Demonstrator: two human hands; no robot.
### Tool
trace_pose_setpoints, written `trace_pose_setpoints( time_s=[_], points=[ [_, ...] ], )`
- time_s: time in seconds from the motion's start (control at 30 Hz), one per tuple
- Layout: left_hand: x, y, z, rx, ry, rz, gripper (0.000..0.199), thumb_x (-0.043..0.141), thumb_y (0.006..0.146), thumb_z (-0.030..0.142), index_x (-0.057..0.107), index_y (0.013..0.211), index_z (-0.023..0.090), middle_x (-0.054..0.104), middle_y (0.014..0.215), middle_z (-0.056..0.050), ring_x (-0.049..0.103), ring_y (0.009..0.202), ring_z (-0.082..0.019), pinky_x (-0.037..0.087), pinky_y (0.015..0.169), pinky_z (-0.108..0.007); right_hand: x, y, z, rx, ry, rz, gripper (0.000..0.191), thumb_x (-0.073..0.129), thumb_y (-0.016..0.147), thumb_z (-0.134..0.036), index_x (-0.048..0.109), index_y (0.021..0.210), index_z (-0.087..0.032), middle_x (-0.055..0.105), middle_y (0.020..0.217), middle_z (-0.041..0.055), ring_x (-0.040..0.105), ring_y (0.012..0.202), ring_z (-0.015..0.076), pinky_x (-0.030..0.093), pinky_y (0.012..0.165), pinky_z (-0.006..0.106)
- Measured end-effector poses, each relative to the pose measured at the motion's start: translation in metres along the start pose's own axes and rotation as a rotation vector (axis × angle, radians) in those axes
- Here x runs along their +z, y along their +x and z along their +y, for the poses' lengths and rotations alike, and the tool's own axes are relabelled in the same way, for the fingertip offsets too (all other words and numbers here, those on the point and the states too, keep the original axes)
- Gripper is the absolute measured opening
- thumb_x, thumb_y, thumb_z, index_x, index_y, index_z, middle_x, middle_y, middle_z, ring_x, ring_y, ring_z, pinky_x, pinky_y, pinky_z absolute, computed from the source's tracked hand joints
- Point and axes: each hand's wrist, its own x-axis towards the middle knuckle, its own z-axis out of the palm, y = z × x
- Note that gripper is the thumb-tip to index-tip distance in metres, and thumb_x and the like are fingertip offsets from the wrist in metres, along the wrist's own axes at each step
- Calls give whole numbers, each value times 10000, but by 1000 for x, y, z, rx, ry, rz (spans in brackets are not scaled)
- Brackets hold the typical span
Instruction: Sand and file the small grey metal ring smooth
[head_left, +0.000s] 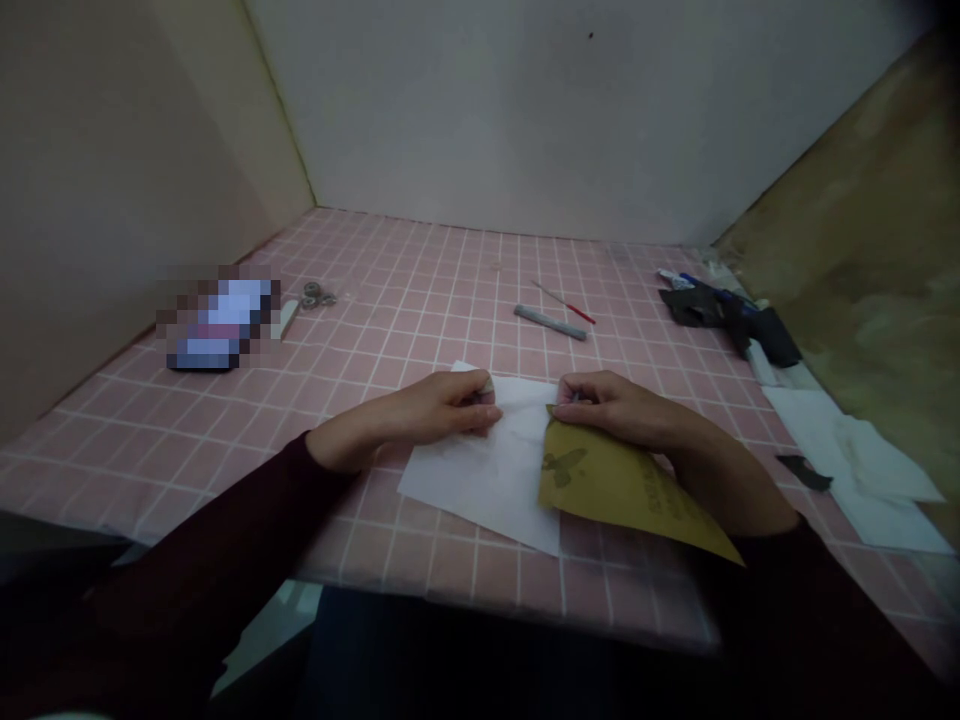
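Over a white sheet of paper (480, 490) near the table's front edge, my left hand (442, 405) is closed, thumb against curled fingers. Whatever it pinches, if anything, is too small to make out. A short gap away, my right hand (611, 400) pinches the upper left corner of a yellow-brown sheet (607, 480) between thumb and fingers. Dark lettering and a butterfly-like print mark this sheet, which resembles the back of sandpaper. It slants down to the right under my right wrist and overlaps the white paper's right side.
Beyond my hands lie a grey stick (550, 322) and a thin red-handled tool (574, 308). At left are a phone (217, 325), a pale strip (285, 320) and small metal rings (315, 295). Dark scraps (694, 307) and white papers (855, 470) sit along the right wall.
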Motion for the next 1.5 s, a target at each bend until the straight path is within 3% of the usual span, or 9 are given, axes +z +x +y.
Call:
trace_pose_setpoints(
  time_s=[0.23, 0.37, 0.5, 0.63, 0.83, 1.03, 1.2, 1.5],
  points=[
    [7, 1, 3, 16, -210, -69, 220, 567, 900, 373, 523, 816, 175, 634, 841, -31, 564, 753, -152, 446, 681, -300, 2, 2, 3, -18, 13, 120, 252, 573, 830, -404, 499, 706, -197, 485, 667, -15, 443, 630, 141, 341, 585, 282],
    [8, 2, 6, -7, -498, -40, 184, 604, 903, 339, 564, 870, 162, 625, 822, -20, 578, 750, -132, 451, 745, -292, 1, 3, 4, -29, 37, 209, 240, 581, 816, -402, 504, 718, -198, 508, 699, 0, 460, 666, 153, 342, 584, 278],
    [8, 3, 5, -20, -833, -33, 208, 646, 888, 346, 598, 913, 145, 623, 827, -29, 593, 720, -113, 452, 699, -246, -5, 2, 7, -56, 61, 308, 242, 590, 798, -403, 515, 700, -195, 532, 731, 20, 474, 699, 167, 359, 605, 287],
    [8, 2, 7, -2, -996, -75, 230, 670, 871, 344, 613, 910, 125, 625, 812, -49, 597, 698, -119, 456, 666, -241, -14, -7, 4, -61, 138, 404, 277, 606, 795, -430, 509, 678, -199, 567, 745, 28, 490, 717, 174, 369, 623, 290],
    [9, 3, 11, 11, -1038, -80, 251, 683, 862, 357, 619, 918, 121, 642, 807, -66, 606, 694, -129, 457, 661, -244, -15, -21, -12, -116, 293, 381, 282, 610, 809, -443, 501, 717, -200, 561, 750, 17, 491, 680, 153, 359, 608, 276],
    [8, 6, 3, 7, -1022, -122, 280, 740, 817, 343, 621, 974, 145, 667, 850, -70, 623, 743, -140, 471, 694, -249, -8, -24, -21, -264, 204, 292, 239, 574, 859, -375, 501, 714, -200, 477, 654, -19, 442, 618, 130, 331, 594, 272],
    [12, 9, 4, -14, -969, -85, 312, 788, 766, 356, 627, 947, 159, 659, 817, -45, 612, 713, -138, 464, 691, -257, 9, -26, -30, -391, 125, 235, 133, 547, 877, -259, 524, 764, -194, 511, 696, -29, 447, 646, 116, 328, 620, 264],
    [26, 11, 2, -38, -733, -79, 247, 703, 830, 395, 625, 856, 162, 502, 639, 23, 408, 567, -98, 317, 553, -219, 33, -24, -40, -404, 66, 219, 103, 538, 826, -152, 471, 757, -188, 515, 686, -29, 450, 640, 113, 310, 628, 260]
  ],
)
